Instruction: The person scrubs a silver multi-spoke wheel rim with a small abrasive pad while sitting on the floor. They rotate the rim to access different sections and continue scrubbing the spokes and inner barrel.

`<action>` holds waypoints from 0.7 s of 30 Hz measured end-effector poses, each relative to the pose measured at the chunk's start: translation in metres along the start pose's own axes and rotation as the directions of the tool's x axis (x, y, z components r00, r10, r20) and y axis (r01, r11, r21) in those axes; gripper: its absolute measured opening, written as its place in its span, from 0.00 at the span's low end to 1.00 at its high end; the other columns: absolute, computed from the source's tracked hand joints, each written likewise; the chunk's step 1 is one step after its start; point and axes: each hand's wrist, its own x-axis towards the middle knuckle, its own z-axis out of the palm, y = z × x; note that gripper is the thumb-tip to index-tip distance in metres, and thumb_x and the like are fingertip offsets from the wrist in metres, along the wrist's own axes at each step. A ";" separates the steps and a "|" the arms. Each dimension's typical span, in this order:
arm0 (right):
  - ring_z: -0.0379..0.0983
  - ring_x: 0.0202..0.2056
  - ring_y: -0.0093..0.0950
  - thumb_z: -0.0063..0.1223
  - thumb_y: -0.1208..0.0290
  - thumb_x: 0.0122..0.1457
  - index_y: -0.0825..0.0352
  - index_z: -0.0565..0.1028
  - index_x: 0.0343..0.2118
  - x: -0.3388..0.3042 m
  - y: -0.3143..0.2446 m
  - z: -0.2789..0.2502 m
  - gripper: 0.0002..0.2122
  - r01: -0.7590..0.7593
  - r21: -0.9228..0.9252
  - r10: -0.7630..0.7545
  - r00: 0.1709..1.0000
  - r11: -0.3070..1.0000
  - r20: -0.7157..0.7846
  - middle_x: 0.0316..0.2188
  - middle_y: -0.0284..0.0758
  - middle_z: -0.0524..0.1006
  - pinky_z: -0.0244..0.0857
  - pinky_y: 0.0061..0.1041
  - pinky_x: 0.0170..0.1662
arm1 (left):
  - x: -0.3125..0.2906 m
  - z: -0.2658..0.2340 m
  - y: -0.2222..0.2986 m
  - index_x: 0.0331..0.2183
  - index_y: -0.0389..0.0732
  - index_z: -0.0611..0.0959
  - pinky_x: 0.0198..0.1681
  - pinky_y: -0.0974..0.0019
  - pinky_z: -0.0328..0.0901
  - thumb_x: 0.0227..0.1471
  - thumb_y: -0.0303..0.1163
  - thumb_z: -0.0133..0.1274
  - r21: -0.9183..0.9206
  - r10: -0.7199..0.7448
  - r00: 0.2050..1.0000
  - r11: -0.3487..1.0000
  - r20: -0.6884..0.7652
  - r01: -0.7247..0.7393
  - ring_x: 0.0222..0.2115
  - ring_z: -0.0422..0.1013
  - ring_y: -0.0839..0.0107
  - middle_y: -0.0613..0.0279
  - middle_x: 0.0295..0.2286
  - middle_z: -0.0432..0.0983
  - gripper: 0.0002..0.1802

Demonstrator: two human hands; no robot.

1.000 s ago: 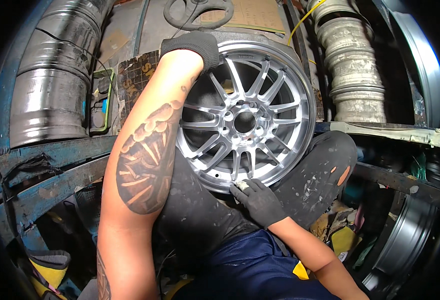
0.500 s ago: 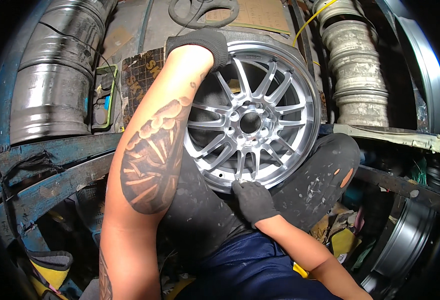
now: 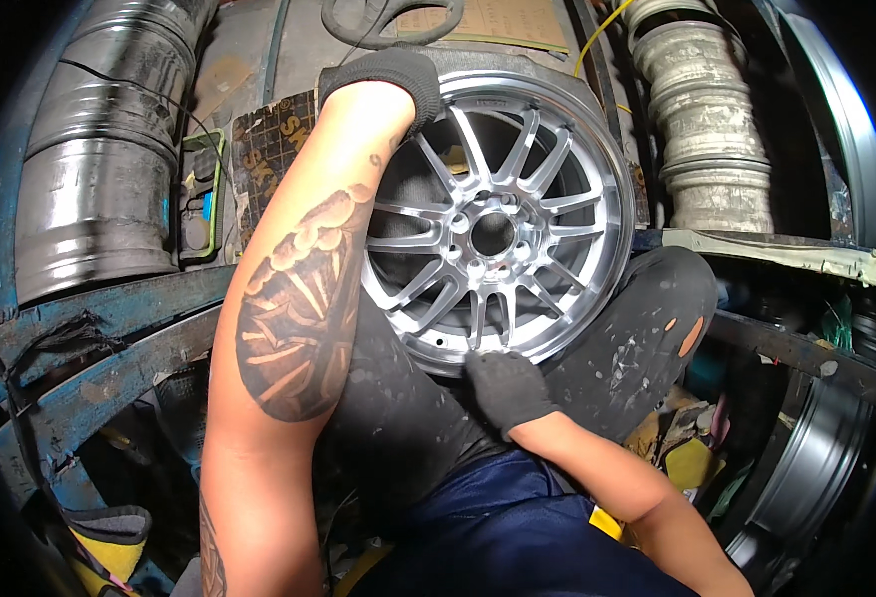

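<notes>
A bright silver multi-spoke wheel rim leans in front of me over my bent legs, its front face turned up. My left hand, in a dark knit glove, reaches to the far left edge of the rim; its fingers are hidden beyond the wrist. At the near edge, my right hand, also in a dark glove, has its fingers curled together against the rim's lower lip. A small pale bit shows at those fingertips, too small to name. The rim's round centre hole and the bolt holes around it face me.
Stacked steel rims stand at left, with worn pale rims at right. A steering wheel lies at the far side beside cardboard. Blue metal beams flank my legs; another silver rim rests low at right.
The whole view has shifted slightly. My right hand stays at the near lip, perhaps a touch further right along it. My left hand keeps its place at the far left edge.
</notes>
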 end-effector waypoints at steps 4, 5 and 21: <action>0.81 0.38 0.42 0.48 0.69 0.63 0.65 0.77 0.43 0.010 -0.019 -0.007 0.10 0.002 -0.090 0.010 0.990 0.996 0.140 0.34 0.42 0.82 0.74 0.40 0.42 | 0.008 0.005 0.003 0.48 0.37 0.85 0.52 0.52 0.73 0.53 0.32 0.54 -0.017 -0.024 0.999 1.000 0.024 0.025 0.47 0.80 0.48 0.40 0.44 0.82 0.21; 0.82 0.37 0.41 0.48 0.69 0.63 0.65 0.77 0.41 0.013 -0.021 0.003 0.09 0.001 -0.014 0.000 0.999 1.000 0.036 0.33 0.41 0.82 0.74 0.41 0.41 | 0.008 0.003 0.006 0.50 0.37 0.84 0.52 0.52 0.73 0.54 0.34 0.54 0.001 -0.025 0.999 1.000 0.042 0.025 0.47 0.80 0.48 0.39 0.45 0.82 0.23; 0.81 0.37 0.35 0.51 0.69 0.60 0.64 0.78 0.36 -0.019 0.026 -0.002 0.07 0.104 -0.277 -0.131 0.988 0.955 -0.079 0.31 0.38 0.82 0.72 0.35 0.42 | 0.009 0.002 0.003 0.43 0.36 0.87 0.50 0.52 0.74 0.50 0.32 0.55 -0.014 -0.009 1.000 1.000 0.018 0.009 0.45 0.80 0.46 0.40 0.42 0.83 0.18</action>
